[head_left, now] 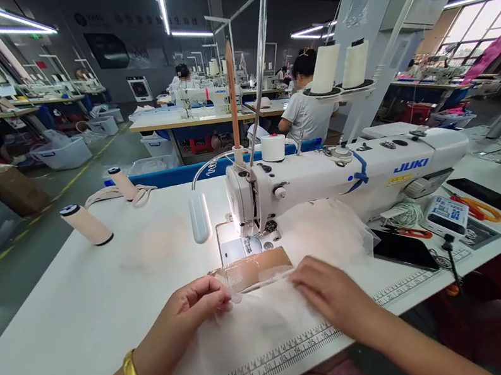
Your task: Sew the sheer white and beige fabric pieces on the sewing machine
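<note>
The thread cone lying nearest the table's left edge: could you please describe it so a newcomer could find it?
Start at the white sewing machine and look left across the table. Two pinkish thread cones lie there; yours, the nearer thread cone, lies alone, tipped over, while the farther cone rests against beige strapping.

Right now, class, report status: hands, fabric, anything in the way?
Left hand pinching sheer white fabric. Right hand flat on it. Fabric in front of sewing machine needle. Nothing between hands and needle.

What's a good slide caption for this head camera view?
Both hands, left and right, flatten sheer white fabric before a white sewing machine in a garment workshop.
</note>
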`<state>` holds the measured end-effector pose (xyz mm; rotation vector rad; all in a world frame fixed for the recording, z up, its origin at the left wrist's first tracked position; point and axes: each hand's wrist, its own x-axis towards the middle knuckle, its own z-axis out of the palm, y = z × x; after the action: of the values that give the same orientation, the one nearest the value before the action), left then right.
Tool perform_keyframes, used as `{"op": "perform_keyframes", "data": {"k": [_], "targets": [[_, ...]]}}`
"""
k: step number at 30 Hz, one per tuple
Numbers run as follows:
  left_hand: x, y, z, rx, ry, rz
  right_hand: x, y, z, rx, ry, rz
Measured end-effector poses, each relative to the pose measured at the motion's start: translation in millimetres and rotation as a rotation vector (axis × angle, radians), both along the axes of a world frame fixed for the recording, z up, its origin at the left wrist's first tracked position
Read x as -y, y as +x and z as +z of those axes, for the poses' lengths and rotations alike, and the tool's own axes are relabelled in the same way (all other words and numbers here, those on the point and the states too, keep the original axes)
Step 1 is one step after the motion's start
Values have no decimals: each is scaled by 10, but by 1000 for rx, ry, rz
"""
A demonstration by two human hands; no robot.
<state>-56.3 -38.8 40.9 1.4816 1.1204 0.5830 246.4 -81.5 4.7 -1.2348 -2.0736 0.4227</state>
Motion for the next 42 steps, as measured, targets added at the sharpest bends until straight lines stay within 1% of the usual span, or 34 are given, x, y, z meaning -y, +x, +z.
{"op": "perform_keyframes", "data": {"k": [1,2,4,5,6,7,8,9,10,11,12,13,14,15,17,18,19,20,23,25,27,29,31,32,35,37,38,40,42], "targets": [[2,-24,8,11,7,-6,-55,164,52,-7,58,-71],[6,-38,18,19,16,-13,-105,330,120,19,146,-176],[18,-29,43,30,32,-29,-157,585,270,183,375,-431],[28,-5,56,37,33,-43,-145,634,338,235,443,-576],[43,31,69,49,27,-59,-105,615,392,236,470,-639],[64,79,84,65,18,-77,-40,526,429,186,452,-583],[93,134,102,86,13,-95,40,375,445,89,353,-453],[130,193,122,112,9,-116,124,181,440,-26,170,-296],[174,250,146,143,11,-143,198,-34,417,-103,-75,-122],[220,299,172,169,22,-176,251,-246,381,-176,-252,27],[265,333,199,185,42,-213,279,-433,336,-243,-341,97],[301,350,225,181,81,-235,283,-579,288,-318,-380,123],[324,348,246,153,137,-224,266,-680,242,-392,-429,129],[329,330,260,104,206,-174,236,-736,203,-474,-475,134],[286,261,257,-9,314,-16,166,-750,147,-623,-567,149],[242,223,238,-43,314,38,138,-731,129,-683,-613,166],[190,191,208,-54,271,49,119,-709,115,-732,-653,185],[135,169,168,-40,192,18,108,-688,102,-767,-685,206],[-8,174,26,67,-87,-126,99,-648,66,-793,-705,253],[-62,210,-53,116,-191,-146,85,-613,54,-732,-676,253],[-84,242,-100,141,-238,-149,54,-558,67,-658,-683,253],[-84,263,-116,140,-234,-163,18,-499,103,-589,-707,245],[-75,281,-112,114,-183,-162,-4,-470,145,-495,-678,209],[-67,294,-104,97,-146,-148,-6,-477,160,-431,-628,179],[-39,348,-73,73,-50,-109,11,-576,155,-272,-396,106],[-27,381,-62,74,-6,-106,16,-666,109,-238,-271,94],[-28,389,-62,71,11,-104,10,-699,81,-244,-243,94],[-43,377,-71,51,31,-83,-13,-722,31,-290,-260,86],[-67,333,-76,29,20,-62,-37,-687,5,-370,-328,56]]}}
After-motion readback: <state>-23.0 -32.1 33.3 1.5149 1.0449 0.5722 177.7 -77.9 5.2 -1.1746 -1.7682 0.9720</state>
